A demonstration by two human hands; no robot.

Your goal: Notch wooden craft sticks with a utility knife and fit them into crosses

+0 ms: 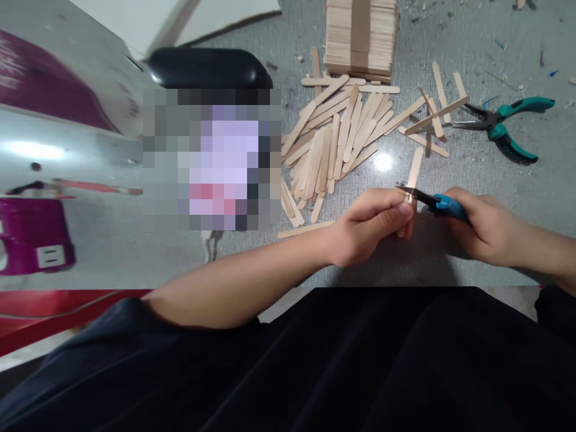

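My left hand [373,225] is closed, pinching the lower part of a wooden craft stick [416,165] between thumb and fingers. The stick's rounded top end points away from me. My right hand [479,225] is wrapped round the handle of a blue-handled cutter [445,206]. Its dark, pointed metal end lies across the stick just above my left thumb. I cannot tell from this angle whether the metal has cut into the wood. Both hands are over the table near its front edge.
Loose craft sticks [321,159] lie heaped left of centre, below a banded stack [339,36]. Crossed sticks [434,114] stand near teal-handled pliers [499,123]. A black case [209,67] and a purple object [36,234] are at left. One area is pixelated.
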